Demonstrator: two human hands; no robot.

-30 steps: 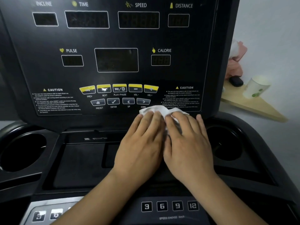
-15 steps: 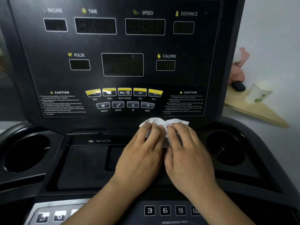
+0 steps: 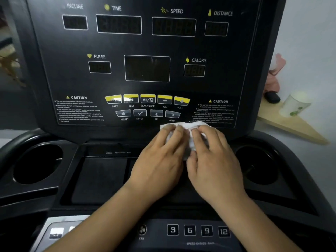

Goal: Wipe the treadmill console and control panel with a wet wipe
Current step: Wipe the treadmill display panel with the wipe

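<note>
Two bare hands: L hand [image 3: 159, 161] + R hand [image 3: 216, 160]. Forearms [image 3: 101, 220] bare to near frame edge, wrists uncovered. Nails short, rounded, plain. Fingers slim; some motion blur at fingertips, esp. R.

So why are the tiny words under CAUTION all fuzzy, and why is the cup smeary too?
Head view: blur smears the CAUTION fine print and the paper cup; the wet wipe glares white, its folds lost; the wide lens curves the console edges.
</note>
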